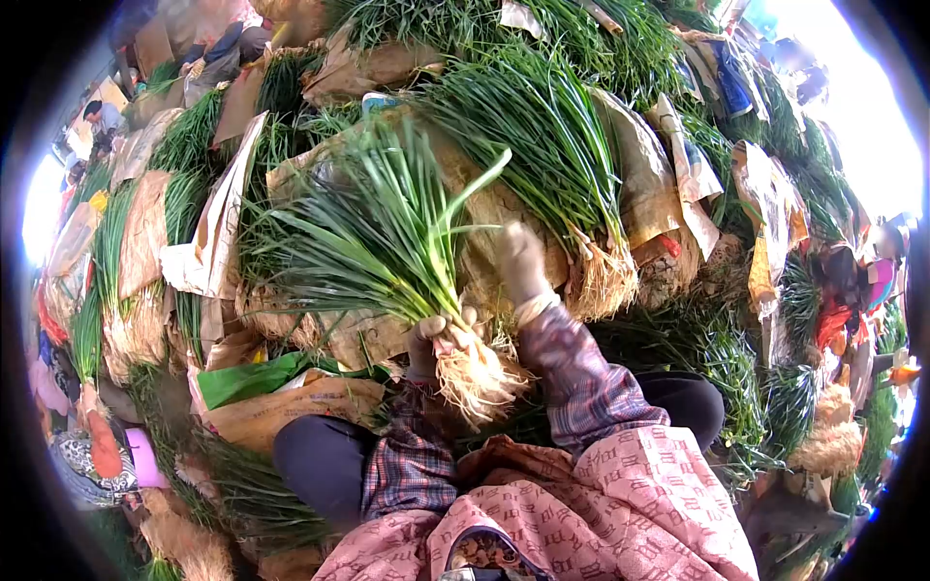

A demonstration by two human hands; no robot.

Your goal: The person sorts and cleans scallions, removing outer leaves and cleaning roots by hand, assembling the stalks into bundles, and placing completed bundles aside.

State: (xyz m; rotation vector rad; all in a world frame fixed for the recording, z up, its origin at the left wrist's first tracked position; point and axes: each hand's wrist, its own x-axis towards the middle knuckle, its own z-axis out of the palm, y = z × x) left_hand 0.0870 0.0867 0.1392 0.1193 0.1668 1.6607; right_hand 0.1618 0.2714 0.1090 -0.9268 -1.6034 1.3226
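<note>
One hand, the left hand [426, 341], is closed around the base of the green bunch [407, 281], whose pale roots [479, 378] are seen beside it. The right hand [523, 263] is raised near the brown sacking [477, 254]; its fingers' state cannot be told, being blurred. Farther out, a second bunch [542, 126] is laid by the sacking's right edge.

Narrow passage over tan sacking [489, 208], between held bunch [412, 257] and root end of the bunch to its right [601, 276]; right hand [523, 261] partly blocks it. Leaves fan across the left side. Left knee [325, 465], right knee [690, 402] flank the near side
</note>
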